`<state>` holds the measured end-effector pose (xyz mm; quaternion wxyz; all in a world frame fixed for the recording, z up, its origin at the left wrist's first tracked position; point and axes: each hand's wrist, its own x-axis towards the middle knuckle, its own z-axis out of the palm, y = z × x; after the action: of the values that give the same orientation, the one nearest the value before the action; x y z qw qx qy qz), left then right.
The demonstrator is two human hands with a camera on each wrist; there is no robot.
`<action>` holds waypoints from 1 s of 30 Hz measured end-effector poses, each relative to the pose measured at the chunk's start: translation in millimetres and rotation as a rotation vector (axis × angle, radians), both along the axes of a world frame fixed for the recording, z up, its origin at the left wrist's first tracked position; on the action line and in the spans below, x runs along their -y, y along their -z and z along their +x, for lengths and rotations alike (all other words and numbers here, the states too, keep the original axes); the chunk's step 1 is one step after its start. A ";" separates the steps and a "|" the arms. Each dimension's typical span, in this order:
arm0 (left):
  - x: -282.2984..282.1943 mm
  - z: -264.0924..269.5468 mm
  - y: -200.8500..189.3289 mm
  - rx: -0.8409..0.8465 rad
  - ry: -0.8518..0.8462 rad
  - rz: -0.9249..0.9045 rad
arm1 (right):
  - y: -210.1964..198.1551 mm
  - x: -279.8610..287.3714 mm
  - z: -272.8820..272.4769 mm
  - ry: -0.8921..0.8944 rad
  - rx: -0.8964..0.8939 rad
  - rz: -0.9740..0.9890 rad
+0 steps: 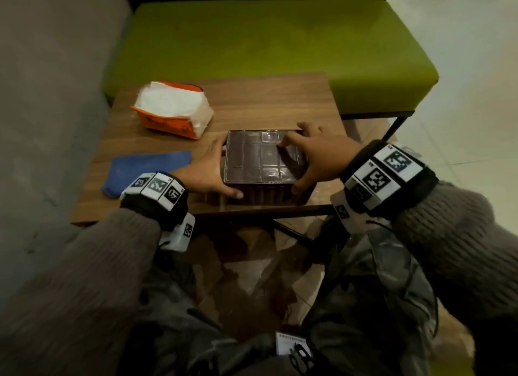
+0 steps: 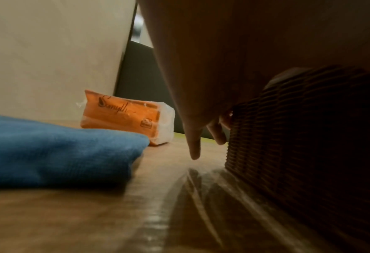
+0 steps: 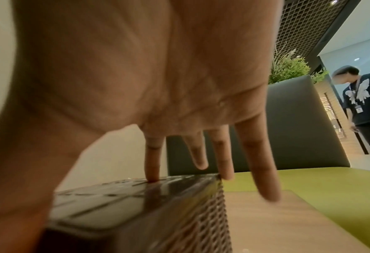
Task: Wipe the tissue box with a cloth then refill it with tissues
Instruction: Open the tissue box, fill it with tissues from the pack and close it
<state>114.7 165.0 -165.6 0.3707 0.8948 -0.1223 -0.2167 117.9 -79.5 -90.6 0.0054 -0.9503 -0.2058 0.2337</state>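
The dark brown woven tissue box (image 1: 258, 157) with a glossy tiled lid stands near the front edge of the wooden table (image 1: 266, 101). My left hand (image 1: 207, 171) lies against its left side, thumb along the front face, fingers (image 2: 193, 149) straight beside the weave (image 2: 298, 137). My right hand (image 1: 316, 157) spans the right end, thumb at the front corner. Its fingers are straight; the index fingertip (image 3: 152, 178) presses on the lid (image 3: 125, 210). A folded blue cloth (image 1: 143, 171) (image 2: 49, 147) lies at the left. An orange tissue pack (image 1: 173, 109) (image 2: 123, 116) lies behind it, opened, with white tissues showing.
A green bench seat (image 1: 280, 39) runs behind the table, and a grey wall (image 1: 42, 95) stands close on the left. My knees sit under the table's front edge. In the right wrist view a person (image 3: 361, 102) stands far off at the right.
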 end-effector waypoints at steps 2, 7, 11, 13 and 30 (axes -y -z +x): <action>-3.4 5.1 2.8 -0.004 0.013 0.040 | -1.2 -3.0 7.7 -0.056 0.008 0.003; -4.7 7.9 8.5 -0.003 0.001 0.013 | -0.4 -10.4 20.4 -0.140 0.034 0.003; -10.1 5.6 17.7 -0.028 0.041 -0.022 | -8.6 -7.0 33.5 -0.148 -0.067 0.074; -12.7 6.3 21.3 -0.078 0.034 -0.089 | -14.8 -4.7 40.8 -0.132 -0.144 0.125; -26.1 24.6 -87.8 0.950 -0.396 -0.095 | -26.7 18.1 34.9 0.435 -0.324 1.104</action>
<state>139.4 191.0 -77.7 0.3485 0.8826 -0.1151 0.2939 152.7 -97.6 -63.9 0.5756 -0.7798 -0.0944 0.2274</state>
